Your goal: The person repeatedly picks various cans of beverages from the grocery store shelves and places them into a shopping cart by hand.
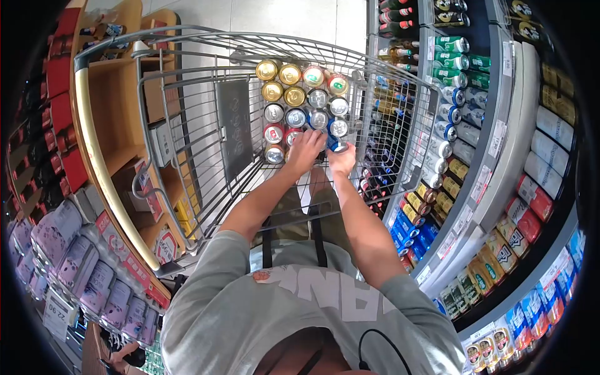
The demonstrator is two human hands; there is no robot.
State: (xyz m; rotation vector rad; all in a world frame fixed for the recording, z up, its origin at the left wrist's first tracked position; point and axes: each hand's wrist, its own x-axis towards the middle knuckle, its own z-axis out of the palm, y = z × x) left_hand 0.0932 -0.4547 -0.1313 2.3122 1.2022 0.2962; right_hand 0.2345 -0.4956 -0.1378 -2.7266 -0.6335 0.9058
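Observation:
In the shopping cart, rows of upright drink cans stand packed together: gold-topped cans [290, 74] at the far left, green-and-red-marked cans [314, 76] beside them, and silver-topped cans [295, 117] nearer me. My right hand [342, 161] is closed around a blue can [331, 142] at the near right corner of the group, its silver top tilted toward me. Just left of it, my left hand [305, 152] lies over the near cans with its fingers stretched across their tops. The fingertips are partly hidden among the cans.
The wire cart [181, 94] surrounds the cans, with a dark panel [235, 130] on its left side. Shelves of cans [451, 61] run along the right. A wooden shelf unit [106, 94] and purple packs [75, 256] stand at left. Another person's hand [119, 356] shows at lower left.

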